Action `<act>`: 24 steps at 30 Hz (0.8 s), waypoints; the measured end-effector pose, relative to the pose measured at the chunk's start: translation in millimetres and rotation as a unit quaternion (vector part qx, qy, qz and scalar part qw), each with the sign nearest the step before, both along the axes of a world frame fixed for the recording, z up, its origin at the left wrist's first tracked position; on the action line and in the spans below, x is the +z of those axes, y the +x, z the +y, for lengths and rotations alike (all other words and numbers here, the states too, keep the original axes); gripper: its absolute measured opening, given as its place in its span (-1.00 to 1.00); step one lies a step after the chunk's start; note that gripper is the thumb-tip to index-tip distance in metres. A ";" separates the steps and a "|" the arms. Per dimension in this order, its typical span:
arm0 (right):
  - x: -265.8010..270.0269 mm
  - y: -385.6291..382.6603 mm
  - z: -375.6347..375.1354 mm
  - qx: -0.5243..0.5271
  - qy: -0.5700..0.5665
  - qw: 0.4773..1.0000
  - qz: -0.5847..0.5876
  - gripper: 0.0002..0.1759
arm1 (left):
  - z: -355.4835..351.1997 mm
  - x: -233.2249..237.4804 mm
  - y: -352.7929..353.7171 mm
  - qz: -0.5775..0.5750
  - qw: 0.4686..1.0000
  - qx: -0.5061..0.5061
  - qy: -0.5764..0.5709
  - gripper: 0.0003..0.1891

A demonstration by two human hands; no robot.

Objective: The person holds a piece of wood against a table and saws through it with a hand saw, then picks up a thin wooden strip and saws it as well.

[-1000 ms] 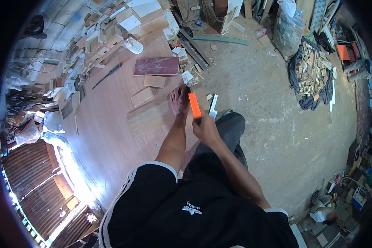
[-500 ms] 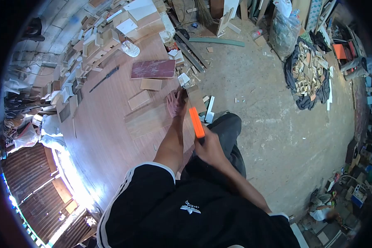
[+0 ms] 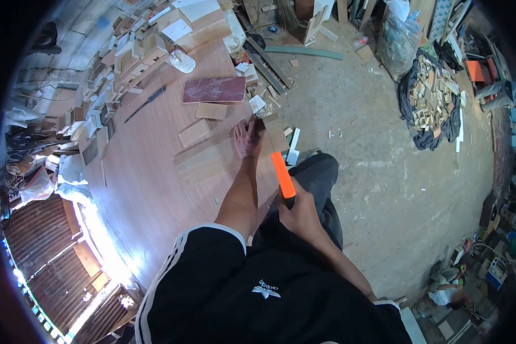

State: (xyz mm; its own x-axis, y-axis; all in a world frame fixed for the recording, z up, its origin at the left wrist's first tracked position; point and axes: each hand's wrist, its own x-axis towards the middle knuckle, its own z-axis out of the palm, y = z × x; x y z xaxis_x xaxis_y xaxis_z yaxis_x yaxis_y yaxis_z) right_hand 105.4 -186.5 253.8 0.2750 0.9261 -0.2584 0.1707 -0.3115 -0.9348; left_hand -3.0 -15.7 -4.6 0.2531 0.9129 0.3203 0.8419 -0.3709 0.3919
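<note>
A long light wooden board (image 3: 206, 163) lies on the wood-topped table (image 3: 137, 189). My left hand (image 3: 247, 139) presses flat on its far right part, fingers spread. My right hand (image 3: 299, 211) is wrapped round the black grip of a saw with an orange handle (image 3: 283, 175). The thin blade runs up from the handle beside the board's end at the table's right edge; its teeth are too small to see. Two small wood blocks (image 3: 195, 133) and a dark red block (image 3: 214, 90) lie beyond the board.
A clear plastic bottle (image 3: 182, 61) and a dark file-like tool (image 3: 145, 104) lie on the table. Stacked wooden pieces (image 3: 140, 56) line its far left side. Wood scraps (image 3: 433, 97) fill a dark sack on the floor. A person (image 3: 444, 293) is at lower right.
My right hand and the orange-handled saw have moved slightly right and back toward my body. My left hand keeps its place on the board; the whole view has shifted a little.
</note>
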 end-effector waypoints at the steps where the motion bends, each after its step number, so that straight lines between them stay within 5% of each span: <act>1: -3.2 0.9 5.8 0.000 0.019 1.000 -0.007 -0.73 | 1.3 4.8 1.5 -0.003 1.000 0.005 0.009 -0.58; 5: -73.7 -1.8 65.9 0.030 0.033 0.998 -0.048 -0.67 | 0.7 18.7 4.4 -0.013 0.999 0.011 -0.038 -0.59; 8: -66.6 -4.0 63.0 0.036 0.022 0.997 -0.063 -0.65 | 2.0 -7.5 -1.0 -0.037 0.996 -0.007 0.076 -0.58; 12: -2.7 -1.7 0.7 0.017 0.045 0.998 -0.031 -0.61 | 2.4 -9.1 0.7 -0.022 1.000 -0.002 0.010 -0.58; 20: -81.8 -3.5 75.0 0.026 0.049 0.995 -0.087 -0.62 | 5.8 -20.4 -1.0 -0.014 0.999 -0.027 0.042 -0.55; 24: -4.6 3.4 15.7 0.033 0.037 0.998 -0.036 -0.61 | 4.7 -20.9 -6.8 -0.035 0.999 -0.032 0.002 -0.53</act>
